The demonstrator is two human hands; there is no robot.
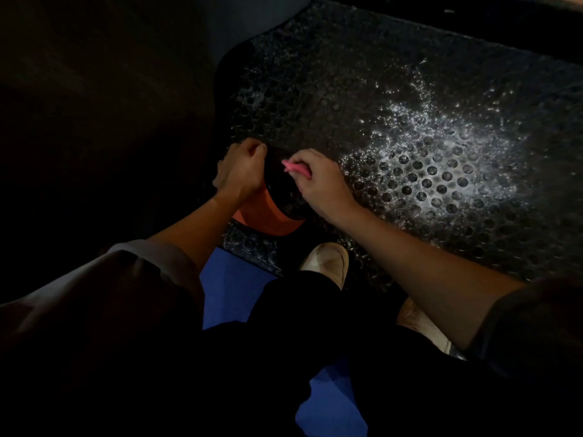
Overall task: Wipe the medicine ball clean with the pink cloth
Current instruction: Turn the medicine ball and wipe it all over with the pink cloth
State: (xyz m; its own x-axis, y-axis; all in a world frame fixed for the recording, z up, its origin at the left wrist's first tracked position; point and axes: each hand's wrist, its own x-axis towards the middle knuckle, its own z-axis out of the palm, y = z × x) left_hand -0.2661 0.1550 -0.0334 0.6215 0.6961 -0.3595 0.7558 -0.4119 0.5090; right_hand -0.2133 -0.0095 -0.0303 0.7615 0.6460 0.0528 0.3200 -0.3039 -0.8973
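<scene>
The medicine ball (277, 209) is black on top and orange on its near side. It rests on a black perforated rubber mat (410, 121), low in the middle of the head view. My left hand (241, 171) grips the ball's left upper edge with curled fingers. My right hand (318, 181) presses on the ball's right upper side, fingers closed on the pink cloth (295, 167). Only a small pink fold shows between the fingers. The scene is dim.
White dust (448, 152) is scattered over the mat to the right of the ball. My two light shoes (328, 263) stand at the mat's near edge, beside a blue floor patch (230, 288). The left side is dark, nothing discernible there.
</scene>
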